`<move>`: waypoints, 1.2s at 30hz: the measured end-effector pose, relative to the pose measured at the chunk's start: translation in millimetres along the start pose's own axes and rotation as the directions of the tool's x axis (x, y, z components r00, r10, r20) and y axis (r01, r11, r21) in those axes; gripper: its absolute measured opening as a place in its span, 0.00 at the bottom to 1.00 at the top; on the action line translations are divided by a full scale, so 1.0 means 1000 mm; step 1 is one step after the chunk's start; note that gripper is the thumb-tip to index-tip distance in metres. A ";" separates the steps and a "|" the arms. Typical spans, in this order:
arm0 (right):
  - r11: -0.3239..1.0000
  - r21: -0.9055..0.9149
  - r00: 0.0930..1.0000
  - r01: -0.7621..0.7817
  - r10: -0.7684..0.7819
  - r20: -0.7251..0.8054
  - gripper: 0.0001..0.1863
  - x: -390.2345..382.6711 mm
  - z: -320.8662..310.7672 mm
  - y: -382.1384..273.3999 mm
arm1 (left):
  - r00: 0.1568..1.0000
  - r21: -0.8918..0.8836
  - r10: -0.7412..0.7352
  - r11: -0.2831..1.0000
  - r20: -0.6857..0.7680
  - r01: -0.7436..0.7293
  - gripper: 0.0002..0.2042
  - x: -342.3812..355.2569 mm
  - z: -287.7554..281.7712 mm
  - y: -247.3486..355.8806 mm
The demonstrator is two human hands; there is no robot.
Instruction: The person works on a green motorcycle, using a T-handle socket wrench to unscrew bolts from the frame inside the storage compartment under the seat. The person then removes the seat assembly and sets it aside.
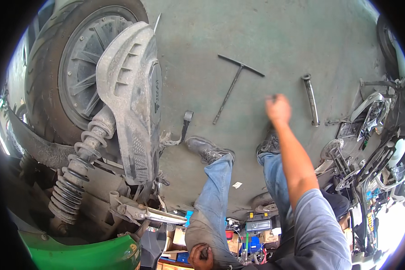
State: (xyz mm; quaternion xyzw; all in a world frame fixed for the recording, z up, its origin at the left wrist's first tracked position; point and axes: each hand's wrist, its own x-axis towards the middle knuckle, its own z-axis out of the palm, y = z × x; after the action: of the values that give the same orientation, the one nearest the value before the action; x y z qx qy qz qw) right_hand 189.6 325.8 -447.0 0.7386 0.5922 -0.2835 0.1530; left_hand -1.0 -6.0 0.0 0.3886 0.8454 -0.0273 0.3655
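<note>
My right hand (278,109) is stretched over the grey floor, fingers curled, with something small and dark at its fingertips that I cannot make out. It is between a T-handle wrench (230,91) lying on the floor and a metal tubular tool (311,101) to its right. Low in the view, my left hand (201,256) rests by my left knee, fingers curled round something dark I cannot make out. A scooter's rear wheel (81,63), dusty swingarm cover (121,90) and coil shock (72,189) fill the left side.
A pedal-like lever (186,123) juts from the scooter beside my left shoe. A green body panel (72,254) is at the lower left. Scooter parts and frames (369,171) crowd the right. Behind my legs are toolboxes (258,225), blue bins (252,243) and cardboard boxes.
</note>
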 end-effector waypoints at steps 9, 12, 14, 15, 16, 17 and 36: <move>0.870 0.382 0.941 -0.311 0.225 0.254 0.21 0.004 0.031 -0.150 | 0.972 -0.129 -0.211 0.966 0.101 0.223 0.10 0.019 -0.014 0.031; 0.868 0.437 0.965 -0.237 0.158 0.209 0.19 -0.012 0.001 -0.126 | 0.994 -0.148 -0.106 0.984 -0.037 0.099 0.09 0.026 -0.009 0.033; 0.844 0.493 0.969 -0.209 0.112 0.219 0.21 -0.039 -0.040 -0.092 | 0.996 -0.162 -0.034 0.987 -0.082 0.021 0.10 0.020 -0.003 0.027; 0.841 0.528 0.985 -0.120 0.035 0.168 0.21 -0.063 -0.056 -0.080 | 0.983 -0.131 -0.178 0.974 0.044 0.183 0.10 0.021 -0.008 0.036; 0.844 0.527 0.978 -0.100 -0.014 0.209 0.22 -0.088 -0.076 -0.072 | 0.931 -0.088 -0.326 0.935 0.164 0.343 0.10 0.019 -0.015 0.044; 0.805 0.575 0.956 -0.146 -0.034 0.290 0.21 -0.116 -0.098 -0.062 | 0.953 -0.140 -0.277 0.946 0.124 0.293 0.10 0.020 -0.023 0.041; 0.149 0.864 0.564 0.481 -0.807 -0.174 0.10 -0.569 -0.581 -0.266 | 0.982 -0.788 -0.181 -0.610 0.043 -0.078 0.08 -0.044 -0.326 0.051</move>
State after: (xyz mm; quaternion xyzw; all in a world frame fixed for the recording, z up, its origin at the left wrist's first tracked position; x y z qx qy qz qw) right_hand -6.7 270.7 384.1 0.3143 0.5961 -0.6880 -0.2694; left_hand -141.9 109.1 279.3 -0.2063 0.4421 0.7514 0.4443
